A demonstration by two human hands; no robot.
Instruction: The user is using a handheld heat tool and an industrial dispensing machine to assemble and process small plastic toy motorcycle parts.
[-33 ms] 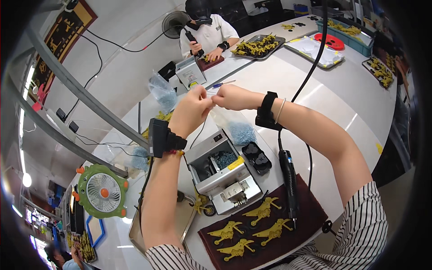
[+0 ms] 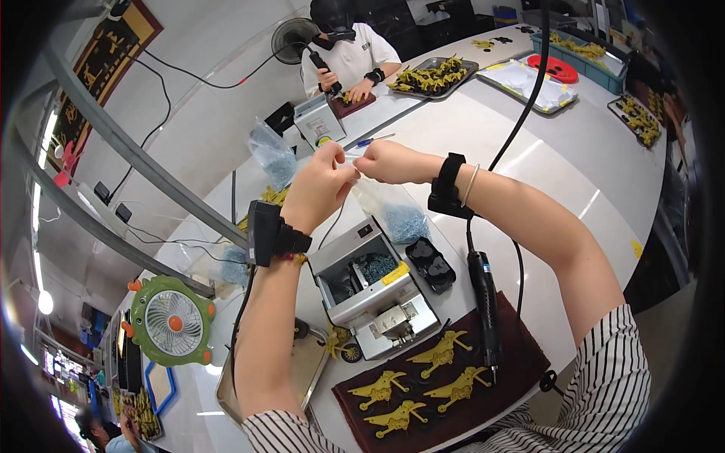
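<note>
Both my hands are raised over the table, fingers closed at the top of a clear plastic bag (image 2: 404, 221) with small blue-grey screws in its bottom. My left hand (image 2: 321, 185) pinches one side of the bag's mouth, and my right hand (image 2: 396, 161) grips the other, close beside it. Below the bag stands a grey metal screw feeder (image 2: 370, 283), its open hopper partly filled with similar screws. A black electric screwdriver (image 2: 483, 302) lies on a dark red cloth mat (image 2: 506, 340), next to several yellow toy-like plastic parts (image 2: 455, 386).
A black tray (image 2: 430, 264) sits right of the feeder, a metal tray (image 2: 313, 362) left of it. A green fan (image 2: 174, 321) stands at left near a metal frame bar (image 2: 143, 166). Another bag of screws (image 2: 276, 155) lies farther off. Across the table, a co-worker (image 2: 351, 60) holds a screwdriver.
My left hand and forearm have shifted very slightly to the left. Everything else looks the same.
</note>
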